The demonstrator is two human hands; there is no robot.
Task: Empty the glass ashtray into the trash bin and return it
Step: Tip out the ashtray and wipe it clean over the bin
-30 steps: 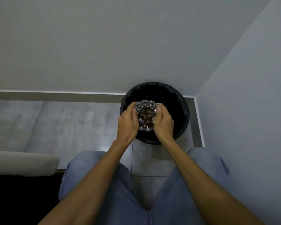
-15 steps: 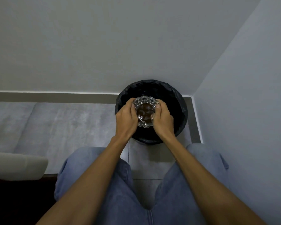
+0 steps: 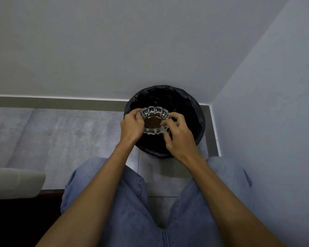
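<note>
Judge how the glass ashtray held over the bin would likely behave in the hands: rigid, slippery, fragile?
The glass ashtray looks thick and faceted, so probably rigid and fairly heavy for its size. Its smooth glass may be slippery, though the scalloped rim gives the left hand and right hand purchase. Dropped outside the trash bin, it would likely chip on the tiled floor.

You have no lettering, label, brand mark, number or sign to read anywhere in this view.
</note>
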